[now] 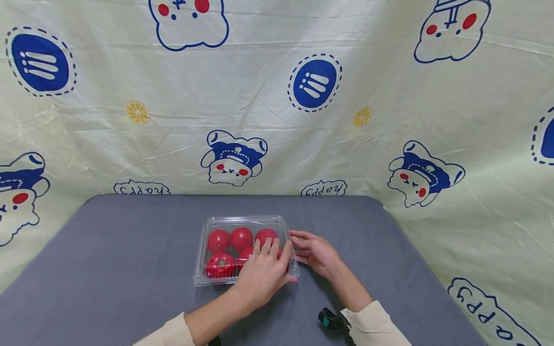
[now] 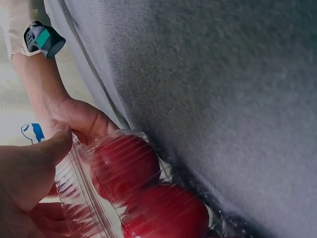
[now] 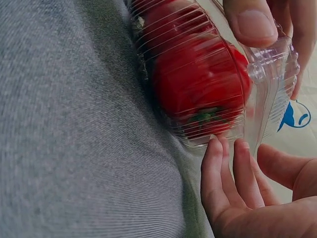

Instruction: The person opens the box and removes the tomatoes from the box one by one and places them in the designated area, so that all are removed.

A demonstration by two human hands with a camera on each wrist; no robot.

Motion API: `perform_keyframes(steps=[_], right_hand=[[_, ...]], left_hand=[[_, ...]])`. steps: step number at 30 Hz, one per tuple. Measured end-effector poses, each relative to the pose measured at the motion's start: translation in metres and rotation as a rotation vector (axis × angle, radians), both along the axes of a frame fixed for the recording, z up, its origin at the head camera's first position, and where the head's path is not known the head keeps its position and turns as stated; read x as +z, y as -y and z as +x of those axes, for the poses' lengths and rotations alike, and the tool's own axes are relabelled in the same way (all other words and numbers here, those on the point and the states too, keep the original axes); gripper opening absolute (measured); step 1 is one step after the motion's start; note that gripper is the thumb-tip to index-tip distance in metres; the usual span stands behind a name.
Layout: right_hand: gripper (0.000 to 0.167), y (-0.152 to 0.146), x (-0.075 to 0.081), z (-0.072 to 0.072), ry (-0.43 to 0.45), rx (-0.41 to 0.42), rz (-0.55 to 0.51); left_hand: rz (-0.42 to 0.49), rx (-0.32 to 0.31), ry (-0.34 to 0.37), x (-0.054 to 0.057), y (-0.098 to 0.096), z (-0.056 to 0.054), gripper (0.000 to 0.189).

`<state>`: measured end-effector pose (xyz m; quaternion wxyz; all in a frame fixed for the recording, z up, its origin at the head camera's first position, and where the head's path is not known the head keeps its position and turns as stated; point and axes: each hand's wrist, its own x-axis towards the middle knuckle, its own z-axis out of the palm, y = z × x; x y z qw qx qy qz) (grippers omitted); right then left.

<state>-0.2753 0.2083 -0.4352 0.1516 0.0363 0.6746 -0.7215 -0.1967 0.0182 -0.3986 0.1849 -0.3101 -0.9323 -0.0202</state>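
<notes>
A clear plastic clamshell box (image 1: pixel 201 259) with a ribbed lower wall lies on the grey table. Several red tomatoes (image 1: pixel 241 239) show through its lid, one with a green stem (image 3: pixel 207 117) near the corner. My left hand (image 1: pixel 265 275) rests across the right part of the lid, fingers spread and the thumb by the front right corner. Beside the right wall, my right hand (image 1: pixel 318 252) has its fingers extended toward the box. In the right wrist view its fingertips (image 3: pixel 214 141) are right at the box's edge, with the thumb apart from the rim.
The grey cloth-covered table (image 1: pixel 130 269) stretches around the box. Behind it hangs a cream curtain (image 1: pixel 259 120) with blue cartoon prints. A black wrist device with a green patch (image 1: pixel 331 319) sits on the right wrist near the sleeve.
</notes>
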Motion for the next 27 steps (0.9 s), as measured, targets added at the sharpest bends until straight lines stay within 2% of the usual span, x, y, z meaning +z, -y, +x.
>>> perform_keyframes(steps=[7,16,27], right_hand=[[0.048,-0.003,-0.003,0.001,-0.004,0.049,-0.056],[0.052,-0.009,-0.005,0.003,0.009,0.102,-0.127],[0.053,-0.008,-0.004,0.004,0.005,0.131,-0.141]], left_hand=[[-0.064,-0.023,-0.039,0.0,0.002,-0.002,0.075],[-0.066,-0.051,-0.092,-0.005,0.004,-0.003,0.07],[-0.119,-0.041,-0.34,-0.019,0.0,-0.003,0.067]])
